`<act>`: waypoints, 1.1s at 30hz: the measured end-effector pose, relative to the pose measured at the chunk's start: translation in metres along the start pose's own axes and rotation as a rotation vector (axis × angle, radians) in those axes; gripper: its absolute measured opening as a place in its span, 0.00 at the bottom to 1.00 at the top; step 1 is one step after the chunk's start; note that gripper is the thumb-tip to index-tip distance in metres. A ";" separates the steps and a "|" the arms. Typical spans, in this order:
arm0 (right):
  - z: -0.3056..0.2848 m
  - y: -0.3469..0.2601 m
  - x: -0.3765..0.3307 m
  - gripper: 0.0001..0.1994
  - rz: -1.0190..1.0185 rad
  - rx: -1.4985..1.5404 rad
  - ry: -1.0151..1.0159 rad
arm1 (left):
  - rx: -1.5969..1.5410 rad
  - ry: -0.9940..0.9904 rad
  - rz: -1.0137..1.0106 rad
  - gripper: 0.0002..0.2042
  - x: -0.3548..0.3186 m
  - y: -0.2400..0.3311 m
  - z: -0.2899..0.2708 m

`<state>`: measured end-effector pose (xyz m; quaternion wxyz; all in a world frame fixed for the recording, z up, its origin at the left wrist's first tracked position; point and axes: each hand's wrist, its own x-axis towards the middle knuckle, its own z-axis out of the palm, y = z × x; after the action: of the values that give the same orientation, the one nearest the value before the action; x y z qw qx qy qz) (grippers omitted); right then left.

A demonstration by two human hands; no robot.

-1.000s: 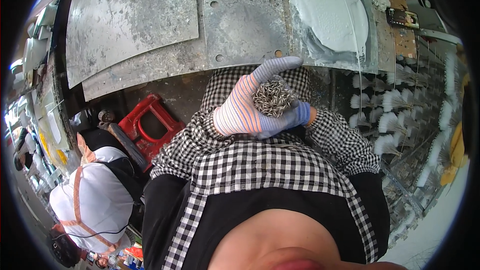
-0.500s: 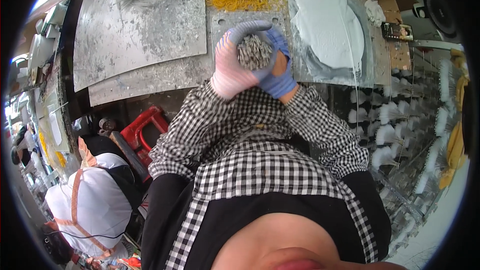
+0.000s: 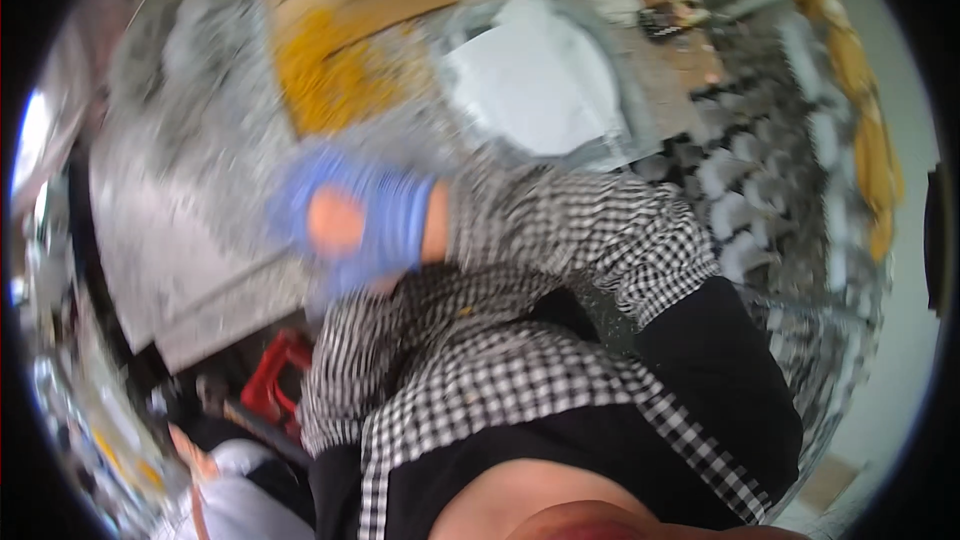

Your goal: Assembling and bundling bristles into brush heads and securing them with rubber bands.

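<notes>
My right hand (image 3: 350, 210), in a blue glove with bare skin showing at its back, reaches across to the left over the grey, stained work board (image 3: 160, 250). Motion smears it, and its fingers cannot be made out. My left hand is mostly hidden behind it; only the checked left sleeve (image 3: 350, 360) shows plainly below. The bundle of thin grey-tipped pieces is out of sight behind the right hand. Beyond the hands lies a pile of yellow rings (image 3: 335, 80). Right of these, a smooth white paste (image 3: 540, 80) covers a round patch.
Pale, blurred bristles (image 3: 195, 50) lie at the far left of the board. To the right stand rows of white brush tufts (image 3: 740, 180). A small dark device (image 3: 670, 18) rests on the brown board behind. A red plastic seat (image 3: 275, 375) and a person in white (image 3: 235, 485) are at lower left.
Both hands have moved left from the middle of the bench, the right crossing in front of the left. The bundle has gone from sight. The whole view has turned and shifted.
</notes>
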<state>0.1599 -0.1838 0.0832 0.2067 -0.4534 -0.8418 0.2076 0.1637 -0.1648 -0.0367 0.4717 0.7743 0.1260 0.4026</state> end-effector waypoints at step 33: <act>-0.008 0.017 0.008 0.42 0.059 0.156 -0.228 | -0.030 0.257 -0.232 0.23 -0.105 0.067 -0.128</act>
<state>0.1717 -0.1670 0.0822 0.1378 -0.4342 -0.8274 0.3285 -0.0114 -0.1798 -0.0042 0.5066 0.6896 0.2675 0.4430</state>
